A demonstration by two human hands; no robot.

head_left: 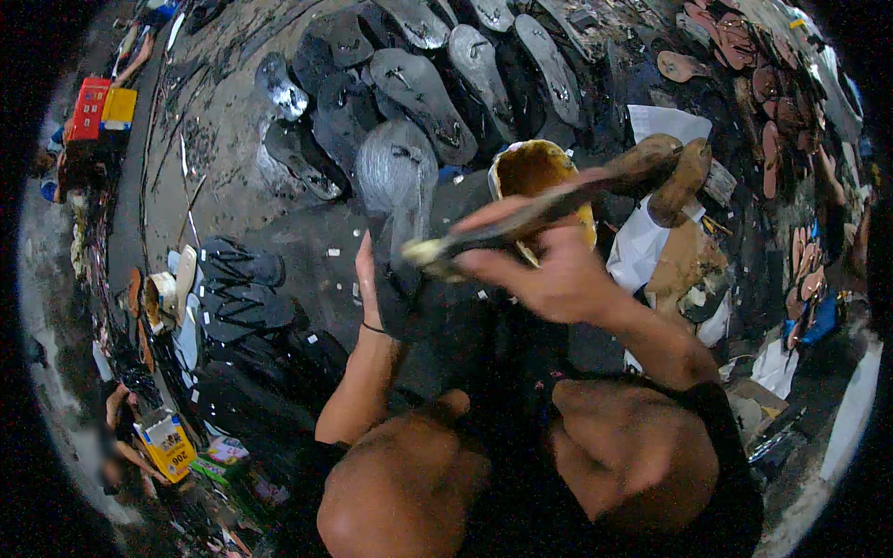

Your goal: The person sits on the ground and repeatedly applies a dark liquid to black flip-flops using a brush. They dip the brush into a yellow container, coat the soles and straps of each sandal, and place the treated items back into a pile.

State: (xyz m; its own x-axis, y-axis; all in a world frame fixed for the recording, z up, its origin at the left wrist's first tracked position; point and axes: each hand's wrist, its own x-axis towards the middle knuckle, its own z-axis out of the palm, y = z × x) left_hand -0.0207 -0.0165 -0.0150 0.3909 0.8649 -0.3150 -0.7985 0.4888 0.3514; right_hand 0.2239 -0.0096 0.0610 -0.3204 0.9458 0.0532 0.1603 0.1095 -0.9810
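Observation:
My left hand (pixel 366 279) holds up a dark shoe sole (pixel 395 167); its thumb side shows along the left edge, and the other fingers are hidden behind it. The sole's broad far end looks pale and shiny, as if wet. Gripped in my right hand (pixel 558 270) is a long-handled brush (pixel 521 221), slanting down to the left. Its yellowish bristles are over the near, narrower part of the sole; blur hides whether they touch. Just behind my right hand stands a round pot (pixel 497 177) with a crusted cream rim and brown inside.
Several dark soles (pixel 423 98) lie in rows beyond my hands. Black strappy uppers (pixel 242 298) are at the left, beside a cream tub (pixel 160 302). White paper (pixel 637 251) and brown rounded pieces (pixel 681 181) lie right of the pot. Tan soles (pixel 767 84) are farther right.

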